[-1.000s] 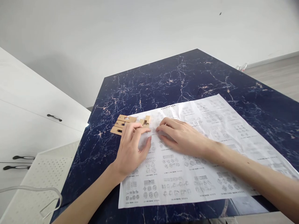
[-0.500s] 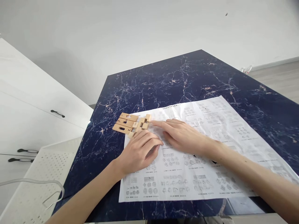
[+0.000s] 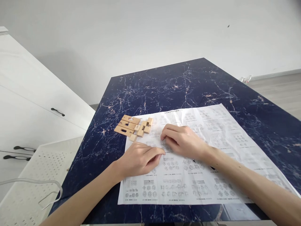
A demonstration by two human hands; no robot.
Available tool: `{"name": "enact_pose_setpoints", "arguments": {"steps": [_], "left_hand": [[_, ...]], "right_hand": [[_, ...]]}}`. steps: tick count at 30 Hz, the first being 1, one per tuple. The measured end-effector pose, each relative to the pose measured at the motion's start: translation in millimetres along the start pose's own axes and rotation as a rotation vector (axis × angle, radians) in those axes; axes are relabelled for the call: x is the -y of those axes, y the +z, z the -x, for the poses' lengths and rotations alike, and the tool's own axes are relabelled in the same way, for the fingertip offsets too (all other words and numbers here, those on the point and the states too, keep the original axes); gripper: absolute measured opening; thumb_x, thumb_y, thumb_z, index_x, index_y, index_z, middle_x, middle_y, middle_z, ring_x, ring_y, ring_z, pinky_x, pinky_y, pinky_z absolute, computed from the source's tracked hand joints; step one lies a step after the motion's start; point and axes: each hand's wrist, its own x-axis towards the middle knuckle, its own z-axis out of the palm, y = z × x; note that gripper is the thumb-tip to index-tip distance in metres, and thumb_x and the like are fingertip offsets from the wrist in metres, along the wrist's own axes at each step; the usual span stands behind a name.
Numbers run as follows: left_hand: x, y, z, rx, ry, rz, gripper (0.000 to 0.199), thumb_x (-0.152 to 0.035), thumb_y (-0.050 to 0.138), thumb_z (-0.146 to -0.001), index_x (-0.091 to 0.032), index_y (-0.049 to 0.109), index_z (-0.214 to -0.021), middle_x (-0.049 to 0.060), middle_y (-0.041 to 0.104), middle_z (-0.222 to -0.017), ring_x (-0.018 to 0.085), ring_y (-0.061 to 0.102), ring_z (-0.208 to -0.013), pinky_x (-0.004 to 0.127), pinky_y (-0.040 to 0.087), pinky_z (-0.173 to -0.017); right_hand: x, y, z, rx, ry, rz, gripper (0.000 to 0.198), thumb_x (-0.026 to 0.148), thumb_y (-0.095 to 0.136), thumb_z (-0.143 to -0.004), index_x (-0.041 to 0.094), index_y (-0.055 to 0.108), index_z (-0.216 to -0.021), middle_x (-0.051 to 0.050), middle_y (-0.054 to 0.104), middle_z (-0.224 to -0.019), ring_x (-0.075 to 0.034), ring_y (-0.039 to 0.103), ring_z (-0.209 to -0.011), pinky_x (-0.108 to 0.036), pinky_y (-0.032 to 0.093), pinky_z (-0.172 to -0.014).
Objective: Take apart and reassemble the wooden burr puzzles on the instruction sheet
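My left hand (image 3: 141, 159) rests on a large printed paper sheet (image 3: 181, 179), its fingers curled together toward the thumb. Nothing shows in it. To its right lies my right hand (image 3: 182, 138), also on the sheet with its fingers bent in and nothing visible in them; its palm is hidden. Just beyond the left hand, at the sheet's upper left corner, sits a group of wooden pieces: flat slotted pieces marked with numbers (image 3: 127, 125), and notched wooden blocks (image 3: 144, 127) beside them. Neither hand touches the wood.
The sheet, printed with small line diagrams, lies on a dark blue marbled table (image 3: 152, 91). White cabinets (image 3: 37, 94) with black handles stand at the left. A white cable (image 3: 44, 181) hangs over a perforated white surface (image 3: 21, 197).
My right hand has drawn back from the notched blocks and its extended index finger has curled in. The left hand has slid slightly toward me, away from the wooden pieces.
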Motion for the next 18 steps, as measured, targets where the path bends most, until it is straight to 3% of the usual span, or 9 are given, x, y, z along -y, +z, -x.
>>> {"name": "enact_pose_setpoints", "arguments": {"steps": [6, 18], "left_hand": [[1.1, 0.6, 1.0, 0.002, -0.024, -0.016, 0.011, -0.011, 0.055, -0.104, -0.019, 0.063, -0.107, -0.006, 0.068, -0.065, 0.011, 0.06, -0.05, 0.026, 0.041, -0.051], [2.0, -1.6, 4.5, -0.019, -0.044, -0.042, 0.013, -0.012, 0.051, -0.106, -0.02, 0.061, -0.108, -0.007, 0.067, -0.064, 0.012, 0.06, -0.05, 0.028, 0.043, -0.053]], "right_hand": [[1.3, 0.9, -0.8, 0.042, -0.007, -0.004, 0.028, 0.007, 0.044, -0.094, 0.018, 0.069, -0.086, -0.002, 0.071, -0.084, -0.011, 0.054, -0.061, -0.028, 0.035, -0.056], [3.7, 0.4, -5.8, 0.069, 0.147, -0.155, 0.027, 0.007, 0.045, -0.093, 0.021, 0.068, -0.088, 0.0, 0.073, -0.088, -0.012, 0.062, -0.068, -0.028, 0.042, -0.062]]}}
